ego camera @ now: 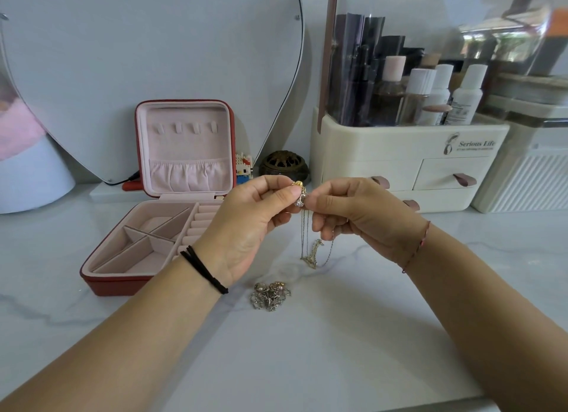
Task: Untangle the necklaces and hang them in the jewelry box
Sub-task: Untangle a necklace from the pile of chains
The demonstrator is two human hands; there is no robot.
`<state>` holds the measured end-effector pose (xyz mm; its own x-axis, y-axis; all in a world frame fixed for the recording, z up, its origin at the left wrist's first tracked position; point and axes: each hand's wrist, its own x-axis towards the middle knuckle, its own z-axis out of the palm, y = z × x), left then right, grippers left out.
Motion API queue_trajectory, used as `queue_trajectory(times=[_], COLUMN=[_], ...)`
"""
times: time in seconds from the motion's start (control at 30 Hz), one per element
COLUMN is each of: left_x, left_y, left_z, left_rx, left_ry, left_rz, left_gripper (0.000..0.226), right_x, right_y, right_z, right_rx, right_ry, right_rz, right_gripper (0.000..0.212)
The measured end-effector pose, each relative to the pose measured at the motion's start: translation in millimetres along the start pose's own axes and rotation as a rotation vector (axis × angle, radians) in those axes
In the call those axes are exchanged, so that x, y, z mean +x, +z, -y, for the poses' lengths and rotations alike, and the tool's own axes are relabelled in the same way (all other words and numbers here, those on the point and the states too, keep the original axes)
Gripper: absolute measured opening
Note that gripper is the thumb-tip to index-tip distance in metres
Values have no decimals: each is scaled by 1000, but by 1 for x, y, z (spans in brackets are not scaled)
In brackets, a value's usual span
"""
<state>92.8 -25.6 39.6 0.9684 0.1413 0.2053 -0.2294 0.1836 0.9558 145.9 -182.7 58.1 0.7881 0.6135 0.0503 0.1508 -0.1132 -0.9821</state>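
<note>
The left hand [252, 224] pinched a small knot of necklaces [300, 196] between thumb and forefinger. The right hand [353, 214] pinched the same knot from the other side, its fingers curled in. A gold bead and a clear stone showed in the knot. Fine gold and silver chains hung from it in loops toward the marble table [307, 365], with one gold pendant [314, 253] low in them. How many chains were caught together could not be told.

Two black hair ties [204, 268] circled the left wrist and one red thread [418, 245] the right. One loose heap of silvery jewellery [270, 296] lay on the table near the left wrist.

One jewelry box [116, 285], red outside and pink inside, stood open on the left. Its lid was upright and carried four hooks [184, 128] in a row.
</note>
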Motion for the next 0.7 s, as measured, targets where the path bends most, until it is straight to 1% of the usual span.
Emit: queue_trajectory(times=[0.17,0.23,0.33,0.43,0.57,0.7], left_x=[0,1,1,1,1,1], left_y=[2,2,2,2,3,4], left_z=[3,3,2,2,3,4], left_rx=[-6,-16,-50,-83,-98,-106], left_ry=[-18,-26,-36,-50,-76,-76], left_rz=[20,26,16,-16,-23,-28], left_gripper=[7,8,9,10,10,9], right_x=[4,3,2,2,2,3], right_y=[1,1,1,3,2,0], right_z=[-4,-5,-6,-6,-6,-7], right_rx=[-48,-76,-169,-209,-179,-113], right_ry=[-111,-148,-178,-192,-176,-139], right_rz=[-150,-180,-194,-196,-172,-139], right_gripper=[12,13,11,9,4,5])
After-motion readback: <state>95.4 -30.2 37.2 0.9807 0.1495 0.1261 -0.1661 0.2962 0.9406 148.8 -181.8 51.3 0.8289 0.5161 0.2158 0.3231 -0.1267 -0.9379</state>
